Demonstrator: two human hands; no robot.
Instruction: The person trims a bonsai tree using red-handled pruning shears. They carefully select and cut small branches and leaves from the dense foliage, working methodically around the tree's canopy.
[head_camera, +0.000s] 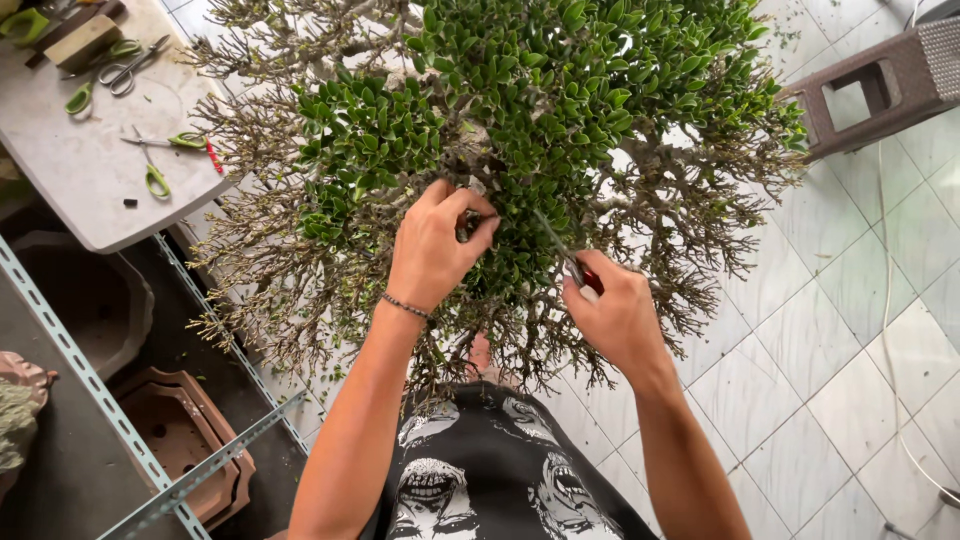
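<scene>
A dense bonsai-like shrub (520, 90) fills the upper middle, leafy green at its core and bare twigs around the rim. My left hand (435, 245), with a bead bracelet at the wrist, pinches a small twig inside the foliage. My right hand (612, 310) grips a slim metal cutting tool (560, 250) with a red handle part, its thin blades pointing up-left into the leaves close to my left fingers. Both forearms reach up from the bottom of the view.
A grey table (80, 170) at the upper left carries several green-handled scissors (150, 160). Brown pots (180, 440) and a metal rack rail (70, 350) lie at the lower left. A brown plastic stool (880, 90) stands upper right on the white tiled floor (820, 400), with a white cable.
</scene>
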